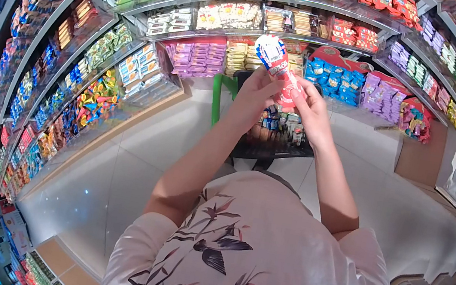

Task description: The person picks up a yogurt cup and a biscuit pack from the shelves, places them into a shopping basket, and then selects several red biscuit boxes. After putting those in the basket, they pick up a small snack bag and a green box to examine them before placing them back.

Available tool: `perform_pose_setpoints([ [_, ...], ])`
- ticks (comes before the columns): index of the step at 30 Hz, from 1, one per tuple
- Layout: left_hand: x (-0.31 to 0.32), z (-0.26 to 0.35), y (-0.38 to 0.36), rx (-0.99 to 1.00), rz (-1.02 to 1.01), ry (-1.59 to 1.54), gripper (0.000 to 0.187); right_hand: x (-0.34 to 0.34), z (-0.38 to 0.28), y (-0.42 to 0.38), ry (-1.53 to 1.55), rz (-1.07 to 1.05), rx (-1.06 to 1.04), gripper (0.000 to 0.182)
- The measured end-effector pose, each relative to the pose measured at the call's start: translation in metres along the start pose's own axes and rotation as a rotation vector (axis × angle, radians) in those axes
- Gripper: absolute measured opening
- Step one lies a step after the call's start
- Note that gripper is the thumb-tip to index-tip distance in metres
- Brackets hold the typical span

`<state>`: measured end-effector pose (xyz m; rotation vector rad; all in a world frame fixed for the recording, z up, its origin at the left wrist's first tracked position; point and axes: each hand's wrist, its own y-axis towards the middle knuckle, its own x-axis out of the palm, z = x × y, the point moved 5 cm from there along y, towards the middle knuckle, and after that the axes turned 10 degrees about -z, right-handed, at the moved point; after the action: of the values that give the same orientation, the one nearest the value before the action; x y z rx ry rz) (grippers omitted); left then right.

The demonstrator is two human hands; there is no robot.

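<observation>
Both hands are raised together in front of the shelves, above a black basket [275, 150] with several small packets in it. Between them is a candy package [273, 54] with a rounded blue, white and red top and a pink lower part. My left hand [261, 94] has its fingers closed on the package's left side. My right hand [311, 109] grips the pink lower part from the right, thumb on its front. The print on the package is too small to read.
Curved shelves of wrapped sweets [229, 16] run across the front and down the left side. A green handle [216, 101] stands beside the basket. Cardboard boxes [421, 153] are at the right, on the pale tiled floor [161, 143]. More goods lie at the lower right.
</observation>
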<state>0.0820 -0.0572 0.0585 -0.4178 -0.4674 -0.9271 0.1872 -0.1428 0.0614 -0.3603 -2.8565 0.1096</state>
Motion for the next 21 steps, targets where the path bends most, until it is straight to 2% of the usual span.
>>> perform_pose_setpoints([
  [1, -0.001, -0.001, -0.002, 0.006, 0.014, -0.025, 0.031, 0.002, 0.001, -0.002, -0.044, -0.017, -0.005, 0.035],
  [4, -0.009, -0.003, -0.006, 0.083, 0.037, 0.183, 0.035, 0.004, 0.015, -0.004, -0.228, -0.076, -0.017, 0.035],
  [7, 0.000, 0.012, -0.018, 0.284, 0.123, 0.733, 0.037, 0.007, 0.011, -0.008, -0.284, -0.007, -0.043, 0.036],
  [8, 0.008, 0.021, -0.026, 0.387, 0.155, 0.993, 0.043, 0.010, 0.006, -0.009, -0.128, -0.009, -0.040, 0.042],
  [11, 0.019, 0.025, -0.036, 0.497, 0.070, 1.214, 0.046, 0.017, 0.003, -0.015, 0.174, -0.033, 0.074, 0.046],
  [15, 0.025, 0.026, -0.040, 0.438, -0.039, 1.125, 0.056, 0.006, 0.017, -0.018, 0.298, 0.028, 0.106, 0.049],
  [18, 0.011, 0.017, -0.040, 0.528, 0.035, 1.035, 0.061, 0.003, 0.009, -0.024, 0.337, -0.021, 0.067, 0.039],
  [21, -0.002, 0.007, -0.041, 0.184, -0.014, 0.685, 0.058, 0.004, -0.004, -0.030, 0.307, 0.008, 0.001, 0.036],
])
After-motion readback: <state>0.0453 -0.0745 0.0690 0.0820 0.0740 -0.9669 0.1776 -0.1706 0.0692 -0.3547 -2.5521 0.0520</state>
